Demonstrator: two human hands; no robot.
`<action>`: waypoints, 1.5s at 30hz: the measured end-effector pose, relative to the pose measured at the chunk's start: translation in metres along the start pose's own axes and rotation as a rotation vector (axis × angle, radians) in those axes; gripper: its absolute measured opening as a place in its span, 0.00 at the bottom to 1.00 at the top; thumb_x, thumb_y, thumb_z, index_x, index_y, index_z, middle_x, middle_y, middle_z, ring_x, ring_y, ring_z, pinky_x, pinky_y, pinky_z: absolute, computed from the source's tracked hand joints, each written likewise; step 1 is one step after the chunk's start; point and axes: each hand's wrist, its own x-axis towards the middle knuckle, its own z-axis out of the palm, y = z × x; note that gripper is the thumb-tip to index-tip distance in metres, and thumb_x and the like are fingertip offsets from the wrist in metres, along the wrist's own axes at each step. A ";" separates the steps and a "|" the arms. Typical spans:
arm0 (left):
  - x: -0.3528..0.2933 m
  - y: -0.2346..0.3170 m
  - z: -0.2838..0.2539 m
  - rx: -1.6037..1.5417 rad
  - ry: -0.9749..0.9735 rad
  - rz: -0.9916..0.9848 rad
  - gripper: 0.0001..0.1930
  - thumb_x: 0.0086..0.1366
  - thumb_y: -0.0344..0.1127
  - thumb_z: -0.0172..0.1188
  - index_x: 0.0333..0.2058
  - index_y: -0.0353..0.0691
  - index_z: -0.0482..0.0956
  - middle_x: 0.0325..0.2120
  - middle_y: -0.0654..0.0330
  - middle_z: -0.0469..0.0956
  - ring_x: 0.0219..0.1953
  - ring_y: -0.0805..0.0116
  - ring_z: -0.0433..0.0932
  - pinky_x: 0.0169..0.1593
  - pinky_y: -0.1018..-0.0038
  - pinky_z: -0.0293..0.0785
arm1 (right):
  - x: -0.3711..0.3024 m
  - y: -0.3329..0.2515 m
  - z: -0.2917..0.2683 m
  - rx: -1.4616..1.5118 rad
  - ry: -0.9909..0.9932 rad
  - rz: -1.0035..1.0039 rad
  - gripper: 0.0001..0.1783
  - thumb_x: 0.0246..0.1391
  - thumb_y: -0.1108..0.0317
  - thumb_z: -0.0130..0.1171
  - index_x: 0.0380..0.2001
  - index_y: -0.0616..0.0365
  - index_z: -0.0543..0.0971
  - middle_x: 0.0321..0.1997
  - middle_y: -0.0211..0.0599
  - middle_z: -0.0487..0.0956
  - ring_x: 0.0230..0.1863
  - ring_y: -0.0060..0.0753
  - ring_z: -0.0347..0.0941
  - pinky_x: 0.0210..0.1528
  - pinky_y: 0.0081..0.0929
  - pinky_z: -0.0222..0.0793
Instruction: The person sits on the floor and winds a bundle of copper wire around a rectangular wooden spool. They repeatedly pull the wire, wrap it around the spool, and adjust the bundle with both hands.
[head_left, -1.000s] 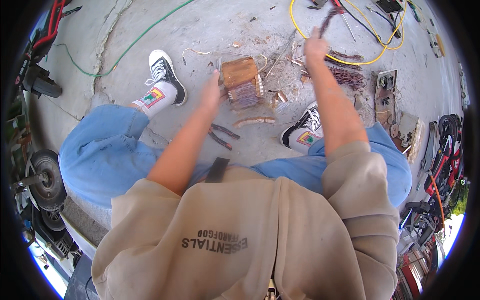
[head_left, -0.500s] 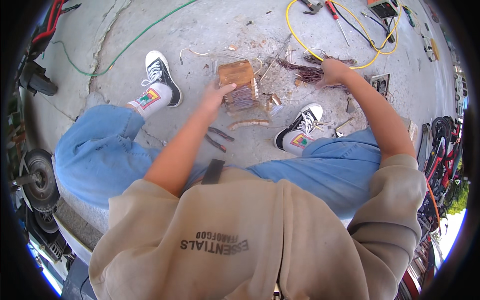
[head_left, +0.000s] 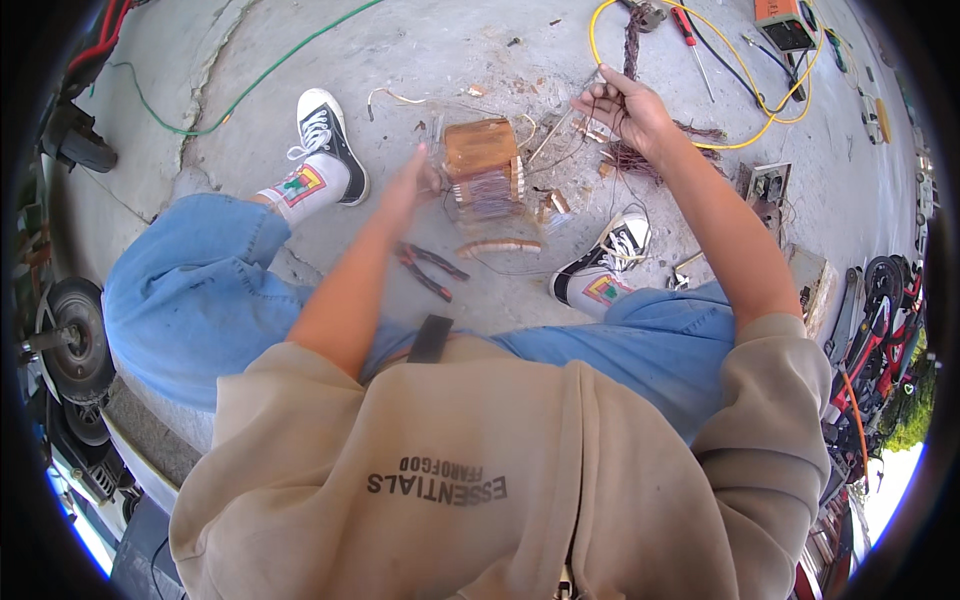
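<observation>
On the concrete between my shoes sits a block wound with thin wire [head_left: 487, 150], with a brown top and pale pegs along its right side. My left hand [head_left: 412, 185] is at the block's left edge, blurred, its fingers partly hidden. Beyond the block to the right, my right hand [head_left: 622, 108] has its fingers closed on thin dark wire, with loose strands trailing below it. A bunched dark reddish wire bundle [head_left: 632, 45] stretches away above that hand. More tangled wire [head_left: 640, 162] lies under my right wrist. Pliers [head_left: 432, 270] rest nearer me.
A hammer [head_left: 648, 15], a red-handled screwdriver [head_left: 692, 50] and a yellow hose [head_left: 597, 30] lie at the far right, near an orange box [head_left: 785, 22]. A green hose [head_left: 270, 75] crosses the far left. Scraps and dust surround the block.
My left hand has shifted from the block's top to its left edge. My right hand has moved left and away from the wire pile, with wire in its fingers.
</observation>
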 end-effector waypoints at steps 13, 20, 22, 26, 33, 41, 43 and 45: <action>-0.004 0.028 -0.017 0.327 0.233 0.204 0.20 0.65 0.48 0.59 0.18 0.47 0.65 0.16 0.74 0.59 0.20 0.80 0.55 0.25 0.75 0.53 | 0.031 0.108 0.031 -1.065 0.040 -0.172 0.28 0.57 0.47 0.57 0.23 0.68 0.79 0.20 0.46 0.77 0.23 0.38 0.74 0.30 0.37 0.68; 0.021 -0.028 -0.040 1.104 0.381 0.419 0.23 0.66 0.50 0.55 0.24 0.32 0.72 0.19 0.46 0.74 0.23 0.47 0.71 0.31 0.59 0.67 | 0.008 0.106 0.035 -1.233 0.005 -0.405 0.25 0.58 0.51 0.56 0.28 0.69 0.78 0.23 0.58 0.78 0.29 0.53 0.77 0.36 0.43 0.70; 0.032 -0.034 -0.046 1.028 0.400 0.382 0.20 0.67 0.51 0.53 0.34 0.37 0.78 0.27 0.44 0.77 0.32 0.46 0.75 0.39 0.59 0.70 | 0.013 0.084 0.006 -1.617 -0.148 -0.515 0.20 0.58 0.53 0.56 0.34 0.62 0.79 0.30 0.54 0.80 0.33 0.55 0.77 0.39 0.45 0.71; 0.056 -0.029 -0.048 0.858 0.415 0.398 0.19 0.67 0.50 0.51 0.40 0.39 0.80 0.37 0.45 0.78 0.39 0.46 0.76 0.46 0.60 0.71 | 0.000 -0.030 -0.106 -2.348 -0.046 -0.492 0.09 0.50 0.66 0.56 0.32 0.58 0.74 0.31 0.48 0.80 0.36 0.52 0.78 0.41 0.45 0.73; -0.010 0.065 0.050 0.910 0.157 0.818 0.19 0.69 0.47 0.49 0.44 0.37 0.78 0.43 0.48 0.78 0.44 0.51 0.77 0.50 0.63 0.71 | -0.132 -0.235 -0.164 -2.675 0.279 -0.807 0.11 0.57 0.63 0.56 0.34 0.57 0.68 0.33 0.43 0.76 0.35 0.50 0.75 0.33 0.43 0.70; -0.026 0.089 0.115 1.195 -0.562 0.602 0.22 0.68 0.46 0.51 0.54 0.37 0.72 0.49 0.48 0.76 0.52 0.53 0.73 0.58 0.63 0.66 | -0.183 -0.230 -0.079 -2.747 0.123 -0.911 0.17 0.49 0.62 0.63 0.39 0.56 0.71 0.33 0.36 0.73 0.37 0.45 0.74 0.36 0.41 0.71; 0.001 0.084 0.116 1.133 -0.477 0.754 0.22 0.69 0.45 0.51 0.56 0.38 0.71 0.51 0.50 0.73 0.53 0.54 0.73 0.59 0.65 0.66 | -0.188 -0.226 -0.087 -2.833 0.175 -0.709 0.12 0.49 0.65 0.62 0.35 0.58 0.76 0.34 0.37 0.75 0.38 0.45 0.74 0.36 0.40 0.71; 0.016 0.089 0.117 1.270 -0.430 0.986 0.21 0.69 0.45 0.51 0.55 0.38 0.72 0.53 0.49 0.72 0.52 0.56 0.74 0.57 0.66 0.68 | -0.190 -0.211 -0.071 -2.474 0.396 -0.751 0.14 0.54 0.59 0.61 0.29 0.61 0.77 0.25 0.34 0.74 0.30 0.36 0.74 0.32 0.33 0.67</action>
